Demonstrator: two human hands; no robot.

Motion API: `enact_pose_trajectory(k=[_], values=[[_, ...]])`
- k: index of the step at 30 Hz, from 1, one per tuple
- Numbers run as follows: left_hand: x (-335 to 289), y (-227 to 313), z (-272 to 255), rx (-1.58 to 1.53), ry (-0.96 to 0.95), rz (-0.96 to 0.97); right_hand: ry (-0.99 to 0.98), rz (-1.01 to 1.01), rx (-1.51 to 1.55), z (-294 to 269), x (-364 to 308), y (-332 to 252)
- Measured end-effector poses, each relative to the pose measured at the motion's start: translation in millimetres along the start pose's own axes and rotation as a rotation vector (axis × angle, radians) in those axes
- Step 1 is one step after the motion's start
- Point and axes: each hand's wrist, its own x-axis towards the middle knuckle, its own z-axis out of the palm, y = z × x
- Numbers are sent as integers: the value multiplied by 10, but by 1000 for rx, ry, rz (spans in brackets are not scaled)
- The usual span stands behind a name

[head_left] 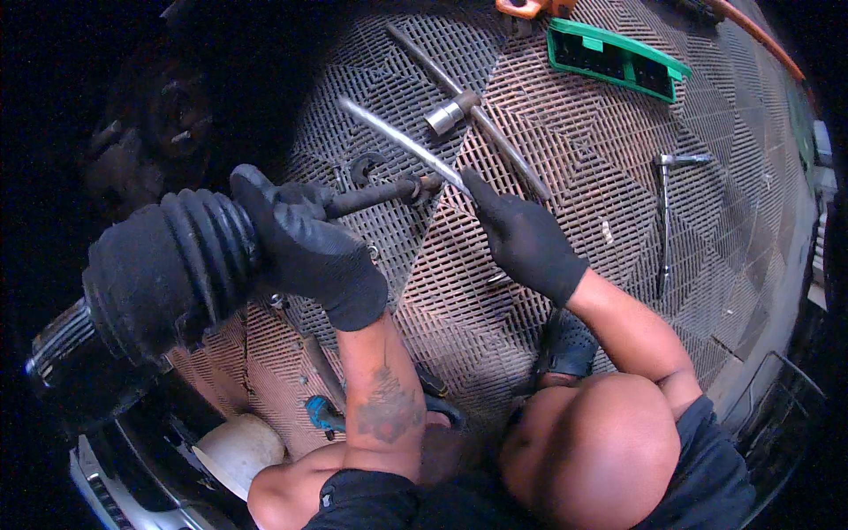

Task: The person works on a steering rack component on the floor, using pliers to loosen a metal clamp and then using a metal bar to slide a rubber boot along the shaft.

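My left hand (pixel 309 238), in a black glove, is closed round a drive axle, beside its black ribbed rubber boot (pixel 208 238). The splined end (pixel 62 340) of the axle points to the lower left. Its thin shaft (pixel 375 194) reaches right past my fingers, toward my right hand. In a black glove too, my right hand (pixel 526 234) is closed on a silver metal bar (pixel 397 141). That bar slants up and left, just above the shaft's tip. My palm hides where its near end lies.
Beyond the bar, a socket (pixel 450 115) on a long T-handle (pixel 512 155) lies on the floor tiles (pixel 574 132). A green tray (pixel 609 62) is at the top, a ratchet (pixel 665 221) at the right. A pale round container (pixel 238 450) and a blue tool (pixel 324 413) sit lower left.
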Motion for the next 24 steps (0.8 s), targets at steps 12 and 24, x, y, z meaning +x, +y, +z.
enact_pose_trajectory(k=[12, 24], values=[[60, 32, 80, -164, 176, 60, 28, -35, 59, -7, -35, 5], [-5, 35, 40, 144, -48, 308, 106, 170, 168, 314, -115, 433]])
